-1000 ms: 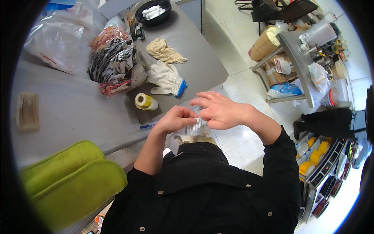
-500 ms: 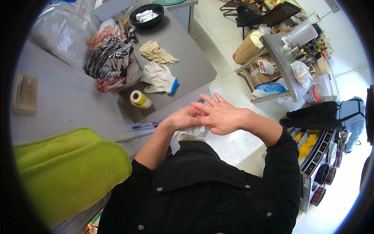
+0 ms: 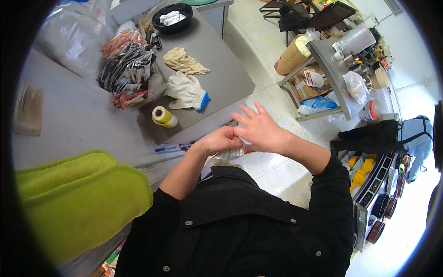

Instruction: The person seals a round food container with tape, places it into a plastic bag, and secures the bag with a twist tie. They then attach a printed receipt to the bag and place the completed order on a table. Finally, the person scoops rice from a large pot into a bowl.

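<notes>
My left hand [image 3: 218,141] is closed in front of my body, its fingers pinched on a small whitish packet with print [image 3: 230,154]. The packet is partly hidden under the hand, so its contents do not show. My right hand [image 3: 262,130] is next to it with the fingers spread, its thumb side close to the packet. Beyond both hands, a roll of yellow-edged labels [image 3: 164,117] stands near the grey table's corner. A white knitted glove with a blue cuff [image 3: 186,91] lies behind the roll, and a beige cloth glove [image 3: 184,61] lies farther back.
A heap of dark packets [image 3: 125,69] lies left of the gloves. Behind is a black bowl [image 3: 172,19] with white cloth. A green towel [image 3: 87,198] hangs at lower left. To the right stand a metal shelf table [image 3: 328,59] and another person [image 3: 410,134] by a counter.
My right hand has lifted slightly and its fingers have spread farther from the left hand. My left hand keeps its pinch in nearly the same place.
</notes>
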Demonstrator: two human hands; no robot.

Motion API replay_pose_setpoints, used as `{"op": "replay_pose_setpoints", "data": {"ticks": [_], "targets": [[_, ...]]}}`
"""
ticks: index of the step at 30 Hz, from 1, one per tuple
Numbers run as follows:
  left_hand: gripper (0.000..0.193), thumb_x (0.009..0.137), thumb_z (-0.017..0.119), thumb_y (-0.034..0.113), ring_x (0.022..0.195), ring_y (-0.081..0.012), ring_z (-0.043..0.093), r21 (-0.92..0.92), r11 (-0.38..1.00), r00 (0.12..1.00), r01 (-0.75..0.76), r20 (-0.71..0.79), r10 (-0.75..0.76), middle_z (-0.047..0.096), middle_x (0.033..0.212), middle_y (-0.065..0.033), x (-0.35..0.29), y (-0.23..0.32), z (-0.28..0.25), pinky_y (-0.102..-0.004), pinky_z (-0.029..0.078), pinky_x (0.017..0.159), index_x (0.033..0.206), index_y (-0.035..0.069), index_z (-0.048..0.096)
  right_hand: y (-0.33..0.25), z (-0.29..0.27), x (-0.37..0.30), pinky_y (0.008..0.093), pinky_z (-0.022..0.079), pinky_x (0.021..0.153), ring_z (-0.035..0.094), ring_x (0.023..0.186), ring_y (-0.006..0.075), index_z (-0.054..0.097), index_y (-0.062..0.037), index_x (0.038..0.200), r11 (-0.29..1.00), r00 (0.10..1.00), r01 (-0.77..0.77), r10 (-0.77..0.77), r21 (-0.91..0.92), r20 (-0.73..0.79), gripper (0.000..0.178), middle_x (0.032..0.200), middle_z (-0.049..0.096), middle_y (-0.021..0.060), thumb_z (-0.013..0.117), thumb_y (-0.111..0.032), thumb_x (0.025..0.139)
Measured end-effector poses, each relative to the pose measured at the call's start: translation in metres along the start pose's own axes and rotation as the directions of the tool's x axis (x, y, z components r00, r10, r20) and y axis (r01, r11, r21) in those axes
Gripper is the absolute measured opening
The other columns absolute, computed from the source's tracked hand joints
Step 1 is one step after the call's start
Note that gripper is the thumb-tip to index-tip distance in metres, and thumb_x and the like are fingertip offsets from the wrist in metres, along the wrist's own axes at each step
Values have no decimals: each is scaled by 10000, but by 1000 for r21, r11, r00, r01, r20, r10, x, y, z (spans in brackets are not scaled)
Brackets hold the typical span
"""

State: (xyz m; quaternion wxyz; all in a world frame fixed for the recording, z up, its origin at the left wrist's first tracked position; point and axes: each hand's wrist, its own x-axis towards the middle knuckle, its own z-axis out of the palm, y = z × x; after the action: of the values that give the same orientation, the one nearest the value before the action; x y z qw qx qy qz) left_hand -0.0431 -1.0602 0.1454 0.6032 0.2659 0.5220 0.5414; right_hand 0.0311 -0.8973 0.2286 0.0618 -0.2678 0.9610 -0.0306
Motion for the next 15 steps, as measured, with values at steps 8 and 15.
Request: {"op": "replay_pose_setpoints", "data": {"ticks": [8, 15], "targets": [[365, 838, 519, 4, 820, -123, 610, -466, 862, 972, -200, -203, 116, 631, 947, -87, 34, 2, 7, -244, 495, 717, 1199, 2, 468, 25, 41, -50, 294, 430, 727, 563, 830, 175, 571, -57, 938, 473, 270, -287, 874, 833, -403, 255, 875, 597, 71, 690, -183, 750], [369, 872, 494, 3, 891, -129, 587, -365, 868, 934, -337, -244, 260, 624, 1015, -101, 114, 5, 54, -243, 469, 780, 1236, 32, 442, 26, 87, -89, 180, 420, 632, 522, 680, 48, 610, 14, 918, -128, 372, 231, 927, 965, 34, 121, 782, 605, 11, 621, -62, 825]]}}
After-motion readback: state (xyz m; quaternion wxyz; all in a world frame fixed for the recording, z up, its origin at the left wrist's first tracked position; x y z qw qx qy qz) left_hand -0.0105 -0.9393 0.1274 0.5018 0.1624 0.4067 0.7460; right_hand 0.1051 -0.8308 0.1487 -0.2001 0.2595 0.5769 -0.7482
